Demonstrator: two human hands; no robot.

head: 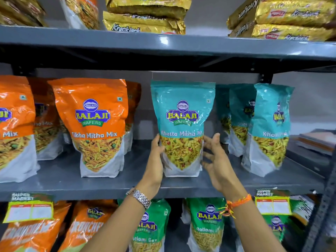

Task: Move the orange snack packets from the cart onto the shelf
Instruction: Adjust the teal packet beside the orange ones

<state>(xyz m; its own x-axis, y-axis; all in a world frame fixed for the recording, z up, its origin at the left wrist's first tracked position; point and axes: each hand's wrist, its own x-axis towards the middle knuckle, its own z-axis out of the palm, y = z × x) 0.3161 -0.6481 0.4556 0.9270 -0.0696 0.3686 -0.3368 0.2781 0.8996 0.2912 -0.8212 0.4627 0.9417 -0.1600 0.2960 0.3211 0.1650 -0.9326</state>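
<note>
Both hands raised, left [156, 157] cupped, right [217, 160] spread.

Grocery shop — grey metal shelving [163, 42], rows of branded snack packets [94, 124], "Super Market" price tags [30, 208]

Both hands flanking upright teal packet [181, 128] on grey shelf [109, 182], right hand [216, 160] seemingly just off it, orange packets [94, 124] alongside
</note>
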